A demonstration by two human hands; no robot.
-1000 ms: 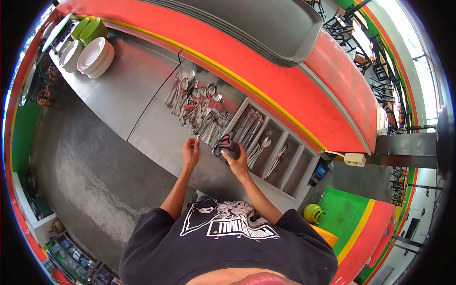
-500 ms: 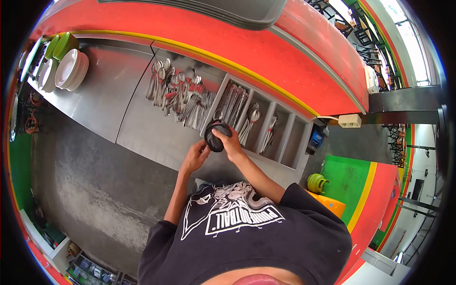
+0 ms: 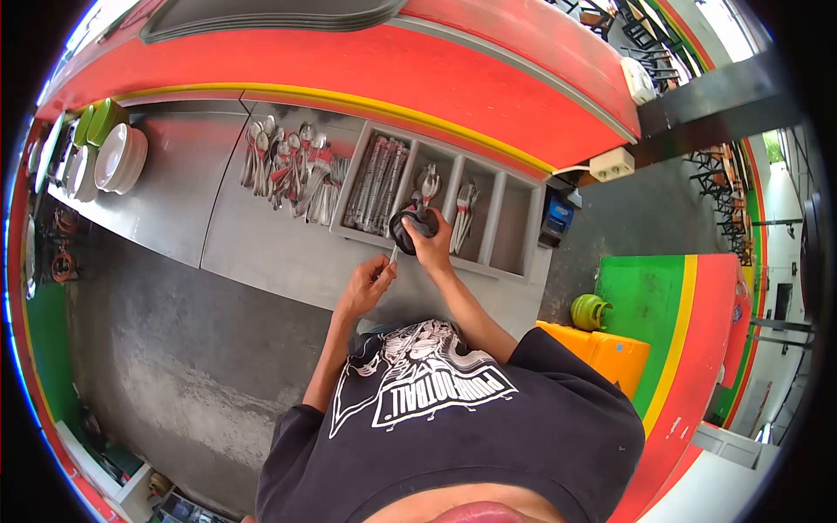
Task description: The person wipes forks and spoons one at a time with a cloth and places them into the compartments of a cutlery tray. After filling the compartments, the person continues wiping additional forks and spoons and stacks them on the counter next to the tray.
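Red counter wall with a yellow stripe closes off the far side; the stainless steel counter runs below it, left to right, its near edge just ahead of your chest. A stack of grey trays rests on top of the wall. Grey concrete floor opens to your left; green and red painted floor lies to the right, past a small green gas cylinder.

Bare, smooth steel lies between the plates and the cutlery, and also along the near strip under your hands.

A grey divided cutlery tray sits at the counter's far right; the leftmost compartment is full of long utensils, the next two hold spoons. Loose spoons and forks lie heaped just left of it. White plates and green bowls stack at the far left.

Your right hand is closed around a dark cloth bunched over the tray's near edge, fingers curled into it. Your left hand hovers near the counter edge, thumb and fingers pinching the handle of a thin metal utensil whose other end goes into the cloth.
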